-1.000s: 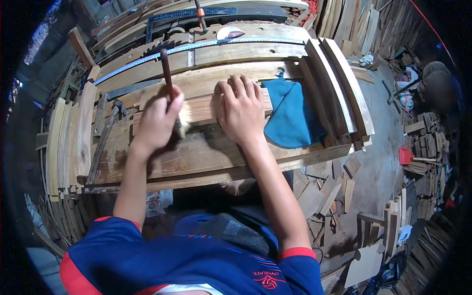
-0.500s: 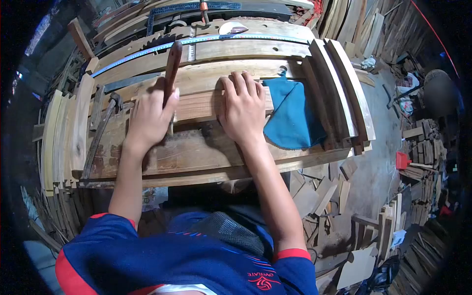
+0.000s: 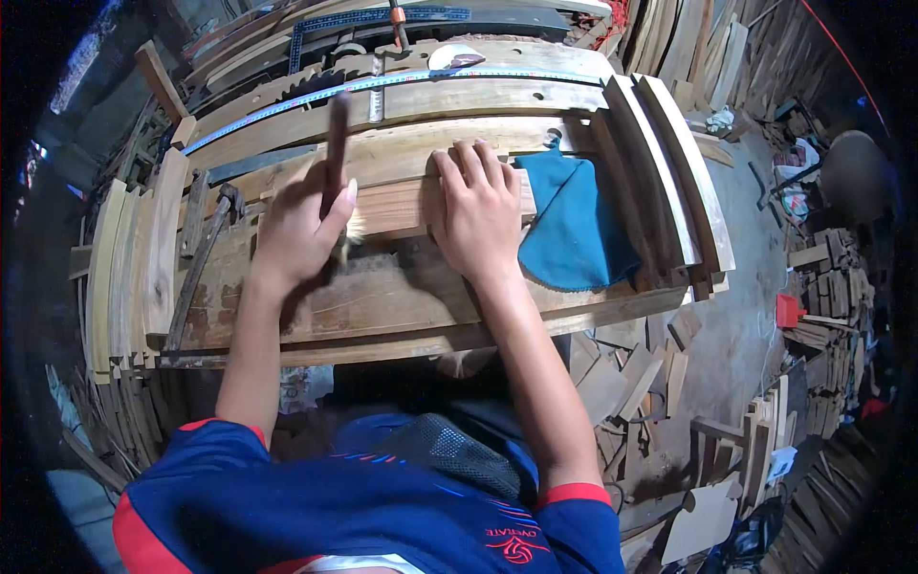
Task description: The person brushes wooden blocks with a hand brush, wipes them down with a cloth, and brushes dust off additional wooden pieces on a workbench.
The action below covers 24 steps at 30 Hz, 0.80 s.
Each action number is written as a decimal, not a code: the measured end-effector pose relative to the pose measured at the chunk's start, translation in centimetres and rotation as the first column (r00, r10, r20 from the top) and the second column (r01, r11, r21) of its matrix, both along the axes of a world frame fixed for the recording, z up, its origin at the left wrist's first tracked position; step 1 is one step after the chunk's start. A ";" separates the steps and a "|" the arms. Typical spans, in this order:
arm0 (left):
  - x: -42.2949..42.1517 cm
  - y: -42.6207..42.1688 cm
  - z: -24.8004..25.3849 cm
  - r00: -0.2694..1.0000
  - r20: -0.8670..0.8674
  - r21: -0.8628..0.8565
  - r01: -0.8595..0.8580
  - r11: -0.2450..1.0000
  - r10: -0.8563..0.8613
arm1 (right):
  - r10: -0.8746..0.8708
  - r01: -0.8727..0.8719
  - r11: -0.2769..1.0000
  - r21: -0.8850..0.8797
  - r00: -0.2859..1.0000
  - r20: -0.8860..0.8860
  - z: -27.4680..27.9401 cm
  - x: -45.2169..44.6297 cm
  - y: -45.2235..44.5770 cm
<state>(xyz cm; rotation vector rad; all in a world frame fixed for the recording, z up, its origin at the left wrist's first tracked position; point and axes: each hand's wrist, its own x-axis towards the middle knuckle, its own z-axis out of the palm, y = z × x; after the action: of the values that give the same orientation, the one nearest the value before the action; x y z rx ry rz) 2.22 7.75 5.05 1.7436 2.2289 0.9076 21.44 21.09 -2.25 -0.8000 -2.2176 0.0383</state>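
Note:
My left hand [image 3: 298, 230] is closed round the dark wooden handle of a brush [image 3: 338, 143], which stands nearly upright. Pale bristles [image 3: 355, 230] show below the thumb, by the block's near edge. Under my right hand [image 3: 480, 209] lies a reddish-brown wooden block [image 3: 394, 208] on the workbench [image 3: 382, 311]. The fingers of that hand reach over the block's top towards its far side and hold it down. Just right of the block, a teal cloth [image 3: 570, 225] is spread on the bench. The block's left end is hidden behind my left hand.
A hammer [image 3: 208, 244] lies on the bench's left side. Boards stand along both ends, including a pale board [image 3: 660, 172] at the right. A tape measure [image 3: 402, 82] runs across the back, near a white dish [image 3: 455, 57]. Wood offcuts [image 3: 622, 373] litter the floor.
My left hand has shifted slightly right with the brush, and its bristles show more clearly beside the block. My right hand stays on the block. The whole view has moved slightly.

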 end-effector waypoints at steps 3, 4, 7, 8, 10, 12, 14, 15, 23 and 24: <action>2.0 1.9 1.0 0.997 -0.029 0.030 0.070 0.997 -0.070 | -0.011 0.011 1.000 0.001 1.000 0.006 0.1 -0.1 -0.2; 3.2 2.4 1.2 0.989 0.097 0.034 0.110 0.993 -0.113 | -0.004 0.004 1.000 -0.007 1.000 0.010 0.2 0.0 -0.3; 5.1 4.2 -1.6 0.901 0.076 0.324 0.384 0.865 -0.428 | 0.011 -0.011 1.000 -0.024 1.000 0.003 0.5 0.0 -0.4; 5.3 4.5 -2.1 0.879 -0.023 0.430 0.439 0.789 -0.476 | 0.011 -0.012 1.000 -0.028 1.000 -0.006 0.6 0.0 -0.4; 4.7 2.6 -2.6 0.813 0.491 0.272 0.199 0.942 -0.313 | 0.006 -0.006 1.000 -0.027 1.000 -0.013 0.5 0.1 -0.4; 1.4 1.4 -1.6 0.943 0.299 0.094 0.119 0.988 -0.142 | 0.000 0.000 1.000 -0.015 1.000 -0.009 0.2 0.0 -0.2; 0.1 0.4 1.2 0.998 0.053 -0.123 -0.013 0.992 0.020 | -0.003 0.002 1.000 -0.029 1.000 -0.016 0.3 0.0 -0.4; 0.0 0.5 1.2 0.997 -0.078 -0.111 -0.028 0.993 0.020 | -0.004 0.004 0.999 -0.032 1.000 -0.014 0.3 0.0 -0.4; 5.4 3.9 -1.0 0.917 0.066 0.182 0.377 0.908 -0.394 | -0.001 0.001 1.000 -0.029 1.000 -0.007 0.7 0.0 -0.5; 5.3 3.9 -1.4 0.902 0.206 0.204 0.339 0.918 -0.379 | 0.006 -0.007 0.999 -0.039 1.000 -0.016 0.6 0.0 -0.4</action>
<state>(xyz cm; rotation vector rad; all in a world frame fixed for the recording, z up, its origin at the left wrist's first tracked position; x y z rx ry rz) 7.51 11.63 3.68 1.9087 1.6465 1.1637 21.46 20.72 -1.63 -0.8109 -2.2104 0.0909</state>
